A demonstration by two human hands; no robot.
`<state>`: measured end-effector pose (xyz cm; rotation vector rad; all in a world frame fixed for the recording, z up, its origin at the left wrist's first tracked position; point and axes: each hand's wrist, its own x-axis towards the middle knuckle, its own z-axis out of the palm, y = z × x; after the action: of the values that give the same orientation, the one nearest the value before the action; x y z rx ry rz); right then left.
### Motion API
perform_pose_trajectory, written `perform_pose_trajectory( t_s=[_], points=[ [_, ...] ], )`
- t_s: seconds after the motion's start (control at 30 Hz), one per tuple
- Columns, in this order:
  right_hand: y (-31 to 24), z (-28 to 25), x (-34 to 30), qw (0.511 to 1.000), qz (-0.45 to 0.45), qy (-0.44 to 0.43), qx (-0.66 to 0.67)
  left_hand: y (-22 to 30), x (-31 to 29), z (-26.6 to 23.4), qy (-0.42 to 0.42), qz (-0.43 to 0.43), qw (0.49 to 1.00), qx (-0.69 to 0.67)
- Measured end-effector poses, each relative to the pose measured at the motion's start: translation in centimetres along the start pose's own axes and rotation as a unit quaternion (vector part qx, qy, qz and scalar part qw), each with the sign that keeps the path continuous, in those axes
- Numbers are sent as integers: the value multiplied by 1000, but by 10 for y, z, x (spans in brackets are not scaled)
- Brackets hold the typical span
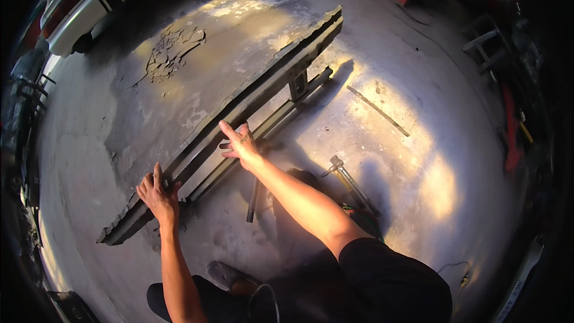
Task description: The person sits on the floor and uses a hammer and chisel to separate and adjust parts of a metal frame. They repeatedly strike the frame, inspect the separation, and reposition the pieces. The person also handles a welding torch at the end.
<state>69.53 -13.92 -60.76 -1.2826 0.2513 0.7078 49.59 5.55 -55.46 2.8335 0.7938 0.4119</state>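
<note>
A long, folded sheet-metal panel (258,92) with ragged edges stretches diagonally from lower left to upper right in front of me. It rests on or against a narrower metal bar (278,118) beside it; how they join is partly hidden. My left hand (158,197) lies on the panel near its lower left end, fingers spread. Close to the panel's middle, my right hand (240,145) has its fingers apart and touches the near edge. Neither hand is wrapped around anything. A short dark tube (253,202) lies just below my right forearm's side.
A hammer (336,164) lies on the floor to the right, next to another long-handled tool. Farther up lies a thin metal strip (378,110). Cracked concrete (173,54) shows beyond the panel. A white vehicle (69,33) stands at upper left, a metal stand (483,42) at right.
</note>
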Motion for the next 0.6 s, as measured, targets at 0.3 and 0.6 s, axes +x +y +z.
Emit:
perform_pose_trajectory(
  t_s=[0.3, 0.6],
  points=[
    [-16, 3, -11, 999, -3, -6, 41, -2, -7, 5, 9, -2, 1000, 25],
    [-3, -8, 8, 998, -44, -13, 40, 38, -12, -3, 2, 41, 999, 18]
  ],
)
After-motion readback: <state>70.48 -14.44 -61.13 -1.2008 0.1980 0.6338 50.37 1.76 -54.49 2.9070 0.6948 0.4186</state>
